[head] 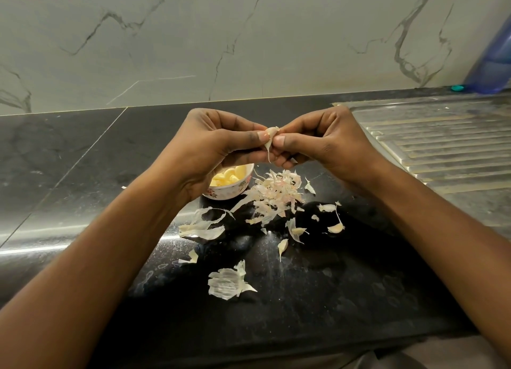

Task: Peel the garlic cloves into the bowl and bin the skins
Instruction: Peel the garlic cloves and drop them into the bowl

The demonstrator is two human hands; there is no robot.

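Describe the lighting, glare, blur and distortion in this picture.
Head view: dim warm light; glare streak along the counter at left; dark shadow beneath the skins; wide-angle distortion stretches the forearms; blue bottle at right is blurred; the garlic clove pinched by left hand and right hand is sharp.

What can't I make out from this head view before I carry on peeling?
Garlic clove: fingertips of the left hand and right hand cover most of it, so how much skin remains is unclear.
Bowl: the left hand hides its left part, so the peeled cloves cannot be counted.
Bin: nowhere in the head view.
Blue object: blurred and cut off by the right edge.
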